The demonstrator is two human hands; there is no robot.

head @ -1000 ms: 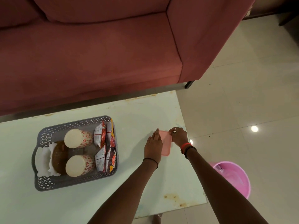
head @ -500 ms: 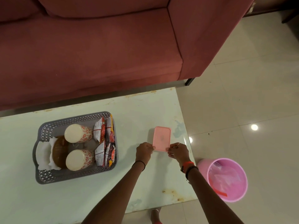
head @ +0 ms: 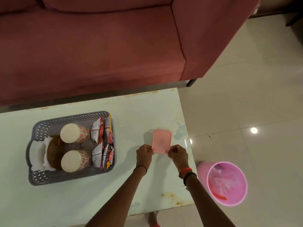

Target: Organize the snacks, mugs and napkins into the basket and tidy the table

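Note:
A grey perforated basket [head: 41, 179] stands on the left of the white table [head: 82, 199]. Inside it are two white mugs with red flowers [head: 74, 133] [head: 75, 161], white napkins [head: 38, 153] around a brown woven item [head: 53, 152], and several red snack packets [head: 105, 141] standing along its right wall. To the right, a flat pink rectangular container [head: 162, 140] rests near the table's right edge. My left hand [head: 144, 154] pinches its near left corner and my right hand [head: 177, 154] pinches its near right corner.
A dusty red sofa [head: 91, 46] runs along the far side of the table. A pink waste bin [head: 227, 183] with a plastic liner stands on the tiled floor beside the table's right edge. Rust stains mark the table's near right corner [head: 173, 198].
My hands slid back from on top of the pink container to its near corners, leaving its top uncovered. The camera view shifted, bringing the bin more into sight.

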